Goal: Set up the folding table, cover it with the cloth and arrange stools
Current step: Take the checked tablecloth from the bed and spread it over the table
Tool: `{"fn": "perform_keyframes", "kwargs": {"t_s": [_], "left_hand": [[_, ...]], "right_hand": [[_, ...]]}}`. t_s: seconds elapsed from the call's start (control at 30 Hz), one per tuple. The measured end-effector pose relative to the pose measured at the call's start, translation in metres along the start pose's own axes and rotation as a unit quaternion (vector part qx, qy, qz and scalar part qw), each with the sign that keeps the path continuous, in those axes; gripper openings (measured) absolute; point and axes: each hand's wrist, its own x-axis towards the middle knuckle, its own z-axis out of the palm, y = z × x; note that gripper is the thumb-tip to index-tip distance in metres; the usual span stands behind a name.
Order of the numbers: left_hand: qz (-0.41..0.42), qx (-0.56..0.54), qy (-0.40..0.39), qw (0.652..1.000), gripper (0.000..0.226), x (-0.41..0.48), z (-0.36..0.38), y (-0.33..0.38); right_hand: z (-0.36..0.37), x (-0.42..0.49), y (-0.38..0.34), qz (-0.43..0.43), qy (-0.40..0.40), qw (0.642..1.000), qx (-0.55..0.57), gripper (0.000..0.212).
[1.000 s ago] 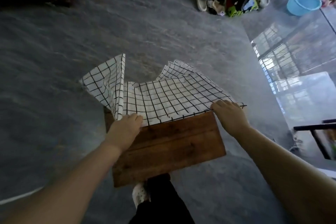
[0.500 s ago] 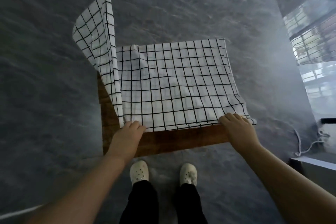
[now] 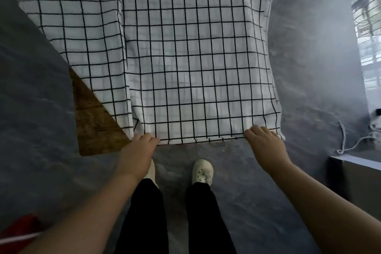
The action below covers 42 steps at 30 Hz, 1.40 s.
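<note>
A white cloth point(image 3: 185, 57) with a black grid lies spread over the wooden folding table point(image 3: 92, 117), whose brown top shows only at the near left corner. The cloth's left part is folded in a slanting flap. My left hand point(image 3: 140, 146) grips the cloth's near edge left of the middle. My right hand point(image 3: 263, 142) grips the same edge near its right corner. Both hands sit at the table's near side. No stools are in view.
My two feet in white clogs point(image 3: 202, 171) stand on the grey stone floor just below the table's near edge. A white cable point(image 3: 350, 144) and a low ledge point(image 3: 354, 163) lie at the right. Something red point(image 3: 18, 231) shows at the bottom left.
The cloth has been pulled toward me and now covers nearly the whole tabletop. The raised left flap has dropped and lies flat. My view has tilted further down.
</note>
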Motion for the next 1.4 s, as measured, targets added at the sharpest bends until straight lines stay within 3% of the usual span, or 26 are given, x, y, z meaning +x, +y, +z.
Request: {"fn": "perform_keyframes", "kwargs": {"t_s": [0.47, 0.63, 0.7, 0.8, 0.9, 1.0, 1.1, 1.23, 1.4], "left_hand": [[-0.024, -0.033, -0.069, 0.997, 0.043, -0.028, 0.044, 0.043], [-0.028, -0.038, -0.073, 0.996, 0.040, -0.027, 0.051, 0.038], [-0.014, -0.046, -0.062, 0.997, 0.042, -0.026, 0.048, 0.039], [0.044, -0.088, 0.023, 0.995, 0.034, -0.014, 0.029, 0.041], [0.095, -0.009, 0.105, 0.990, 0.035, 0.017, 0.018, 0.026], [0.036, 0.071, 0.090, 0.993, 0.043, 0.047, 0.010, -0.002], [0.009, 0.117, 0.081, 0.990, 0.038, 0.059, 0.002, -0.023], [0.074, 0.137, 0.103, 0.982, 0.031, 0.069, -0.016, -0.041], [0.205, 0.199, 0.082, 0.955, 0.037, 0.099, -0.045, -0.079]], "right_hand": [[0.045, -0.031, 0.020, 0.028, 0.022, 0.999, 0.026, 0.043], [0.043, -0.024, 0.017, 0.027, 0.013, 0.999, 0.042, 0.031], [0.034, -0.022, 0.008, -0.029, 0.016, 0.997, 0.071, 0.041], [0.018, -0.012, -0.020, -0.151, 0.025, 0.987, 0.049, 0.053], [0.008, 0.025, -0.051, -0.090, 0.039, 0.992, 0.075, 0.058], [0.002, 0.062, -0.077, -0.022, 0.025, 0.996, 0.078, 0.069], [-0.001, 0.081, -0.099, 0.030, 0.004, 0.997, 0.074, 0.075], [-0.008, 0.085, -0.109, 0.069, 0.013, 0.994, 0.088, 0.073], [-0.021, 0.092, -0.118, 0.097, 0.001, 0.993, 0.069, 0.077]]}}
